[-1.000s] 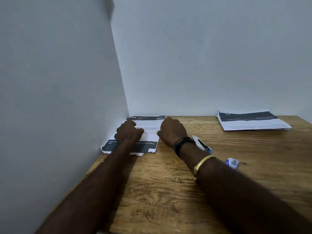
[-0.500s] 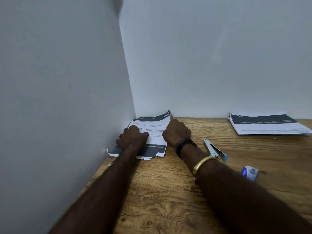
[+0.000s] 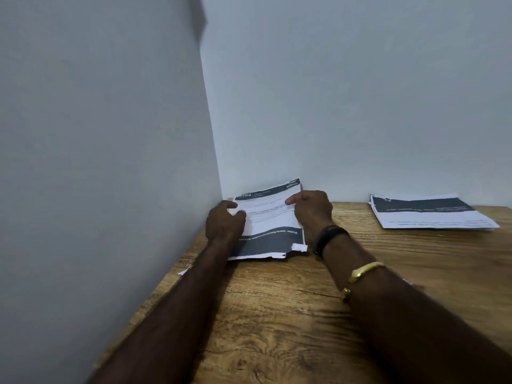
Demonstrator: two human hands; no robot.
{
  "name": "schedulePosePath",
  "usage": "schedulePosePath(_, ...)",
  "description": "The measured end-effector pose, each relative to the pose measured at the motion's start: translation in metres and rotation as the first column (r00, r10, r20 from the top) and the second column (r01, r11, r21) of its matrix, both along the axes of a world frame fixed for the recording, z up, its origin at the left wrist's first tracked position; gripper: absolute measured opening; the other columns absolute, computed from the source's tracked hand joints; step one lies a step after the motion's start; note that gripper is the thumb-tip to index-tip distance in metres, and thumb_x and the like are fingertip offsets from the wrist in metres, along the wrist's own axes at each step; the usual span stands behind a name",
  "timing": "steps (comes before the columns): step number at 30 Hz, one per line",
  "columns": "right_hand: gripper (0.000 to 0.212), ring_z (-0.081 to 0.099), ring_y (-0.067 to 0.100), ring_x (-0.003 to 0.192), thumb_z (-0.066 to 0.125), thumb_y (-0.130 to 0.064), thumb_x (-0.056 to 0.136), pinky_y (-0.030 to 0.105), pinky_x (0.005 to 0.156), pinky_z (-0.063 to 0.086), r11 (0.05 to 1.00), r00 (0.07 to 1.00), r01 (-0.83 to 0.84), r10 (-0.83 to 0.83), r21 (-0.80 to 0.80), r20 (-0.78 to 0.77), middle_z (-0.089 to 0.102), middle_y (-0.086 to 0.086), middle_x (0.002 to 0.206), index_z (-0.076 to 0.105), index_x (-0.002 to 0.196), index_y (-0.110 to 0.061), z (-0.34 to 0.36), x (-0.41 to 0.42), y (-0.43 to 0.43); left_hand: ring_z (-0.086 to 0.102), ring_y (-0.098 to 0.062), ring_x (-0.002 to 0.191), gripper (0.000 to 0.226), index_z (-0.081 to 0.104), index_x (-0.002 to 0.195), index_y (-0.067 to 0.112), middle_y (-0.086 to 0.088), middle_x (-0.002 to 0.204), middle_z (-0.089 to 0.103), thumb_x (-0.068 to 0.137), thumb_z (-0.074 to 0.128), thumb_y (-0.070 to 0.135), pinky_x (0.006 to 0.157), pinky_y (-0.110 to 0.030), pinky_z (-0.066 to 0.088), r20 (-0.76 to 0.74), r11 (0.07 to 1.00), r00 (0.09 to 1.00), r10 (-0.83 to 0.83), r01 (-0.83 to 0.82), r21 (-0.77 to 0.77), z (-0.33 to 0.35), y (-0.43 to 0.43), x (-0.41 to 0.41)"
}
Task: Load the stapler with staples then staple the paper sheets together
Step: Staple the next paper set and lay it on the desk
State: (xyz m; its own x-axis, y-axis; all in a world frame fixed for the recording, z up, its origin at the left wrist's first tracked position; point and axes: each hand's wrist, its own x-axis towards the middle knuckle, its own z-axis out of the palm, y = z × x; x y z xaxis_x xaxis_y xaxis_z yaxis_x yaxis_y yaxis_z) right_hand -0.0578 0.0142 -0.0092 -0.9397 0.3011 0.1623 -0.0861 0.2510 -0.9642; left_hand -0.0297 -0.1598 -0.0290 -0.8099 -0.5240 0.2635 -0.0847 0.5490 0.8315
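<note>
The person is gripping a bundle of paper sheets [image 3: 273,217] from both sides in the far left corner of the wooden table [image 3: 277,314], where the two walls meet. The left hand [image 3: 224,224] is curling its fingers round the left edge, and the right hand [image 3: 313,212] is pinching the right edge, thumb on top. The bundle's far end is tilting up off the wood, while a second pile of papers [image 3: 429,214] is lying flat well apart to the right.

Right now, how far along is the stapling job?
Done: nothing visibly; no stapler in view, so loading cannot be judged. In hand: left hand and right hand grip the paper sheets in the wall corner, far edge lifted off the table. Left: stapling them; a second paper stack lies apart at right.
</note>
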Motion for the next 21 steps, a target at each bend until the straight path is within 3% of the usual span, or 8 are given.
schedulePosePath(3, 0.051, 0.07, 0.026, 0.1, 0.043, 0.01, 0.082, 0.037, 0.09, 0.061, 0.995, 0.999, -0.027, 0.024, -0.098, -0.023, 0.077, 0.002, 0.102, 0.078, 0.068, -0.025, 0.0, -0.001, 0.018, 0.064, -0.028, 0.116, 0.03, 0.071, 0.115, 0.02, -0.006, 0.125, 0.071, 0.086, 0.071, 0.029, 0.098, -0.031, 0.047, -0.047, 0.991, 0.999, -0.018, 0.025, 0.135, 0.003, 0.006, 0.003)
schedulePosePath(6, 0.052, 0.07, 0.028, 0.104, 0.045, 0.014, 0.082, 0.04, 0.095, 0.06, 0.978, 0.995, -0.062, 0.045, -0.201, -0.084, 0.077, 0.006, 0.108, 0.08, 0.077, -0.024, -0.001, 0.0, 0.038, 0.065, -0.031, 0.118, 0.043, 0.071, 0.116, 0.015, -0.009, 0.127, 0.07, 0.077, 0.078, 0.032, 0.107, -0.043, 0.051, -0.05, 0.926, 0.992, -0.118, 0.128, 0.356, 0.007, 0.015, 0.004)
schedulePosePath(9, 0.052, 0.07, 0.027, 0.107, 0.048, 0.016, 0.082, 0.036, 0.098, 0.057, 0.961, 0.992, -0.059, 0.025, -0.271, -0.127, 0.077, 0.007, 0.106, 0.078, 0.076, -0.025, 0.0, 0.002, 0.056, 0.069, -0.033, 0.11, 0.034, 0.072, 0.11, 0.009, -0.02, 0.124, 0.07, 0.076, 0.078, 0.013, 0.106, -0.046, 0.053, -0.105, 0.819, 0.982, -0.158, 0.189, 0.541, 0.009, 0.021, 0.0)
schedulePosePath(12, 0.041, 0.068, 0.023, 0.107, 0.055, 0.013, 0.086, 0.026, 0.09, 0.054, 0.961, 0.991, -0.085, 0.055, -0.263, -0.118, 0.076, 0.007, 0.11, 0.079, 0.085, -0.02, -0.001, 0.004, 0.074, 0.07, -0.031, 0.103, 0.026, 0.075, 0.101, 0.011, -0.022, 0.123, 0.07, 0.083, 0.068, -0.006, 0.103, -0.044, 0.056, -0.138, 0.807, 0.976, -0.168, 0.216, 0.549, 0.01, 0.029, -0.003)
schedulePosePath(15, 0.024, 0.069, 0.018, 0.094, 0.075, 0.004, 0.084, 0.024, 0.084, 0.054, 0.962, 0.985, -0.167, 0.151, -0.214, -0.088, 0.076, 0.01, 0.109, 0.08, 0.101, -0.011, -0.003, 0.007, 0.09, 0.073, -0.038, 0.107, 0.025, 0.076, 0.108, 0.006, -0.023, 0.114, 0.074, 0.087, 0.068, -0.005, 0.099, -0.051, 0.058, -0.159, 0.778, 0.973, -0.168, 0.23, 0.585, 0.013, 0.038, -0.002)
schedulePosePath(19, 0.023, 0.057, -0.004, 0.052, 0.081, -0.003, 0.082, 0.006, 0.051, 0.043, 0.985, 0.99, -0.106, 0.091, -0.14, -0.107, 0.072, 0.0, 0.084, 0.081, 0.104, -0.008, -0.004, 0.011, 0.111, 0.069, -0.03, 0.092, 0.02, 0.077, 0.103, 0.007, -0.022, 0.108, 0.075, 0.086, 0.074, -0.002, 0.097, -0.042, 0.059, -0.211, 0.765, 0.968, -0.136, 0.238, 0.598, 0.014, 0.045, -0.001)
schedulePosePath(21, 0.024, 0.059, -0.004, 0.055, 0.08, -0.002, 0.083, 0.008, 0.054, 0.047, 0.989, 0.99, -0.097, 0.085, -0.114, -0.11, 0.074, 0.002, 0.088, 0.08, 0.106, -0.007, -0.002, 0.013, 0.117, 0.069, -0.03, 0.094, 0.02, 0.078, 0.102, 0.011, -0.02, 0.11, 0.075, 0.086, 0.075, -0.001, 0.097, -0.041, 0.058, -0.234, 0.778, 0.963, -0.131, 0.246, 0.578, 0.014, 0.049, -0.001)
